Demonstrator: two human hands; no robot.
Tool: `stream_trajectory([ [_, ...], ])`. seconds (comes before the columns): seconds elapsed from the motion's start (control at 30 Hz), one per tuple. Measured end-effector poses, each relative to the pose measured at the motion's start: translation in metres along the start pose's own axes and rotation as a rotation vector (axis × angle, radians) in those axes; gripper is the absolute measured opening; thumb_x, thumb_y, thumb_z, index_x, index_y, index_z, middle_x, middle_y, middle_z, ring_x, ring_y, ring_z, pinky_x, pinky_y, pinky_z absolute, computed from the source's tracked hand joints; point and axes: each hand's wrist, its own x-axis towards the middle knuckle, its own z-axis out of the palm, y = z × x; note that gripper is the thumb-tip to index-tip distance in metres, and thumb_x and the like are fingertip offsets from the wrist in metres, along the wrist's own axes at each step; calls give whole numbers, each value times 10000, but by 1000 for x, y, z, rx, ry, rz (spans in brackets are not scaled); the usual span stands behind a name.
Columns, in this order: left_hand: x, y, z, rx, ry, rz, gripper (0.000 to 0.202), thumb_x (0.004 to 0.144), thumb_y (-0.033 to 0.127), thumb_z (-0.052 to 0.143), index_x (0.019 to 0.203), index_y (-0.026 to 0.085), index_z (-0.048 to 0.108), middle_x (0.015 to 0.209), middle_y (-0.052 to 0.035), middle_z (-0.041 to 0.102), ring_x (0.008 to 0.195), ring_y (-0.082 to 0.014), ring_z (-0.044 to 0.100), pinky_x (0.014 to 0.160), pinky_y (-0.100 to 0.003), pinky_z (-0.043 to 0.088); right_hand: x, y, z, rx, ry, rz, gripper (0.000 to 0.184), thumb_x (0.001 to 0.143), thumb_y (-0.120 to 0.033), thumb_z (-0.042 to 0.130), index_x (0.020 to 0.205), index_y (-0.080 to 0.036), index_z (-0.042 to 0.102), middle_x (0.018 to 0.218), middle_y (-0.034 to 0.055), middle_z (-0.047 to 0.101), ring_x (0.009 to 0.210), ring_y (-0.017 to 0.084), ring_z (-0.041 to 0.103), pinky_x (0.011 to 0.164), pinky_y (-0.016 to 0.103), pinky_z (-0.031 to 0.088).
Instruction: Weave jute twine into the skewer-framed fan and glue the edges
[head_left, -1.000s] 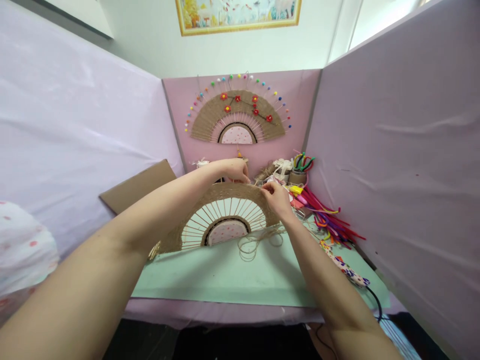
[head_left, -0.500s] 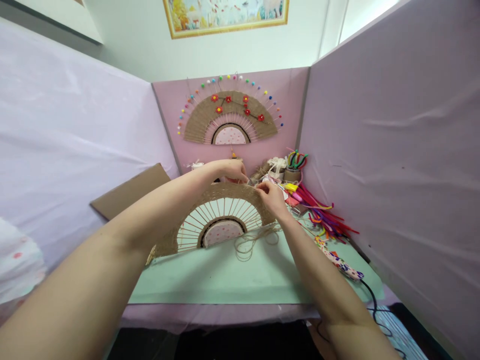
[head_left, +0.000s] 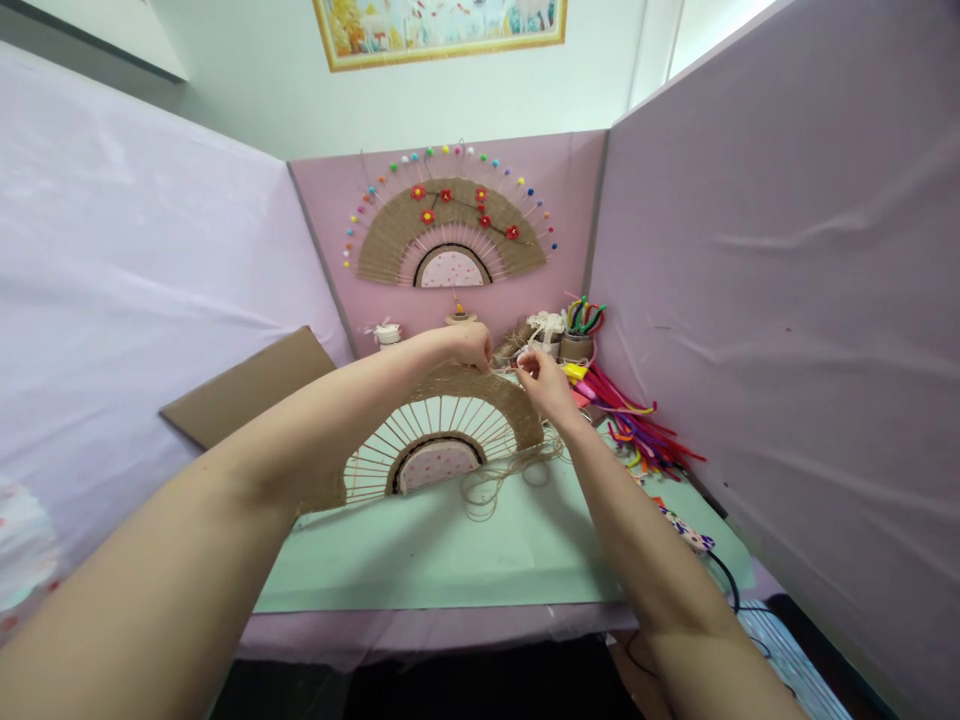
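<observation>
A half-round fan with thin sticks and a woven twine band [head_left: 525,412] is tilted up on the green mat, a dotted half-disc [head_left: 439,466] at its base. My left hand [head_left: 472,346] is closed at the band's top edge, its fingertips partly hidden; the forearm crosses the fan's left side. Just right of it, my right hand [head_left: 546,384] pinches thin twine close to the rim. Loose loops of twine [head_left: 480,497] trail from the fan's right side onto the mat.
A finished fan [head_left: 390,240] with red flowers hangs on the pink board behind. Pipe cleaners [head_left: 637,420], a cup with scissors [head_left: 576,346] and a patterned corded tool [head_left: 694,535] lie right. Brown cardboard [head_left: 247,390] leans left. The green mat [head_left: 450,565] covers the table.
My right hand has drawn slightly away from the fan's rim. My left hand stays at the top edge. The whole view has shifted a little.
</observation>
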Motion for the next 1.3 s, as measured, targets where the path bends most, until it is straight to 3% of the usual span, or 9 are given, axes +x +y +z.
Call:
stream_trajectory([
  [0.3, -2, -2, 1, 9, 5, -12, 311, 658, 287, 697, 933, 162, 773, 835, -46, 740, 717, -157, 611, 641, -228, 447, 12, -1, 1, -134, -59, -18, 86, 782, -221, 608, 738, -208, 681, 730, 18, 697, 692, 172, 586, 675, 292, 417],
  [0.57, 2, -4, 3, 0, 11, -33, 316, 655, 287, 713, 949, 186, 771, 864, -34, 744, 759, -167, 619, 654, -219, 449, -24, -8, -10, -292, -11, -171, 160, 884, -200, 540, 848, -214, 695, 1013, 115, 681, 1075, 288, 534, 911, 413, 343],
  [0.7, -1, -1, -2, -7, -40, -21, 323, 677, 289, 688, 974, 187, 766, 863, -38, 746, 746, -156, 614, 628, -204, 447, -31, -1, -10, -310, -53, -198, 132, 877, -188, 552, 848, -212, 679, 955, 100, 696, 996, 280, 564, 861, 399, 352],
  [0.9, 2, 11, -13, -34, -104, 37, 377, 821, 411, 563, 1008, 152, 763, 939, -88, 753, 742, -156, 635, 659, -224, 476, -27, 6, -6, -278, -72, -187, 115, 858, -182, 554, 854, -216, 664, 934, 82, 705, 957, 260, 587, 836, 378, 374],
  [1.13, 28, 30, 0, 14, -75, 51, 309, 694, 276, 700, 976, 180, 781, 867, -48, 756, 783, -178, 637, 713, -234, 474, -29, 16, -6, -183, -38, -109, 88, 816, -199, 538, 874, -197, 604, 859, 51, 675, 794, 197, 580, 751, 319, 410],
  [1.3, 30, 40, 7, 76, -33, 49, 249, 650, 201, 715, 886, 198, 793, 787, -26, 747, 805, -186, 617, 750, -232, 454, -30, 25, -11, -106, -30, -46, 98, 797, -233, 526, 843, -201, 606, 801, 17, 665, 716, 160, 569, 697, 283, 423],
])
